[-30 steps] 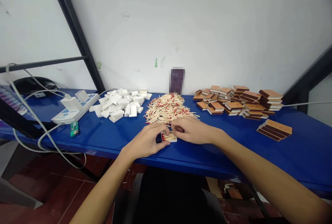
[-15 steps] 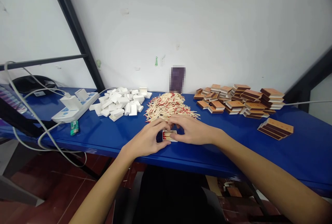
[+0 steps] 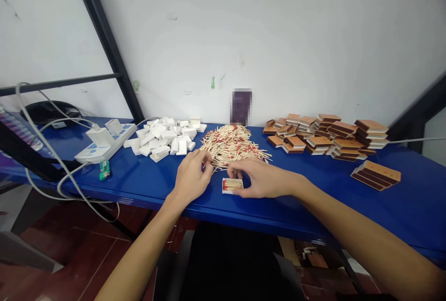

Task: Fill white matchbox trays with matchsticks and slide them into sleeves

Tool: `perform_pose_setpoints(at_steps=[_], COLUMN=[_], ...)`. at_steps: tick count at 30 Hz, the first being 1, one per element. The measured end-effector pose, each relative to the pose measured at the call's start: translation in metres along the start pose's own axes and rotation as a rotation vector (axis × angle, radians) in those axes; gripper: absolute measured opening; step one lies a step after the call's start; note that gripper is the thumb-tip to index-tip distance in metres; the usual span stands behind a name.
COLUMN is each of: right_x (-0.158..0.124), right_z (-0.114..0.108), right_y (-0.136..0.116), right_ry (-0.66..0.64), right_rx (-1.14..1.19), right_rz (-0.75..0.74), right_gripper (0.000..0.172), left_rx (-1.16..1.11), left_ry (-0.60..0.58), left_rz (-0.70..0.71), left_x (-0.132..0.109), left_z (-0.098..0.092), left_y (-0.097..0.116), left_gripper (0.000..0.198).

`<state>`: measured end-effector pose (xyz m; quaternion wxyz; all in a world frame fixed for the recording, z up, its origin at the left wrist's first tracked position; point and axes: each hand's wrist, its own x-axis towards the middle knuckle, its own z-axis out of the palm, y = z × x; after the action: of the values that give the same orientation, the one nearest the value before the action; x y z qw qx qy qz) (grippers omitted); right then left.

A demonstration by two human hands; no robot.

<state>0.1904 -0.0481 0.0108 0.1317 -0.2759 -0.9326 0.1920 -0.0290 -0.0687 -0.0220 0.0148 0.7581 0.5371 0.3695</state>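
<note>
A small white matchbox tray (image 3: 227,193) lies at the front of the blue table with red-tipped matches (image 3: 231,183) inside. My right hand (image 3: 259,178) grips its right end, thumb on the near side and fingers curled behind. To the left, my left hand (image 3: 191,174) rests at the near left edge of a large loose match pile (image 3: 232,145). Its thumb and fingers are drawn together against the matches there. What sits between those fingertips is too small to make out.
White empty trays (image 3: 160,136) are heaped at back left. Brown matchbox sleeves (image 3: 318,140) are stacked at back right, with a separate sleeve group (image 3: 376,174) nearer. A power strip (image 3: 106,145) with cables and a green object (image 3: 105,170) lie left. The table's front edge (image 3: 244,219) runs close by.
My left hand has left the tray and moved left to the pile's edge. My right hand keeps hold of the tray, which now shows more of its matches. The view has shifted slightly.
</note>
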Motion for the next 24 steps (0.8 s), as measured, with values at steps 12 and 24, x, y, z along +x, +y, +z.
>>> perform_pose_setpoints(at_steps=[12,24], right_x=[0.004,0.009], right_z=[0.0,0.012], right_y=[0.018,0.027], right_ry=[0.12,0.097], right_rx=[-0.047,-0.187], right_rz=[0.011,0.007], right_gripper=[0.018,0.019], left_rx=[0.374,0.125], left_ry=[-0.139,-0.289], left_rz=[0.001,0.039], left_x=[-0.007,-0.003], left_z=[0.004,0.0], left_y=[0.008,0.003], left_gripper=[0.009,0.014])
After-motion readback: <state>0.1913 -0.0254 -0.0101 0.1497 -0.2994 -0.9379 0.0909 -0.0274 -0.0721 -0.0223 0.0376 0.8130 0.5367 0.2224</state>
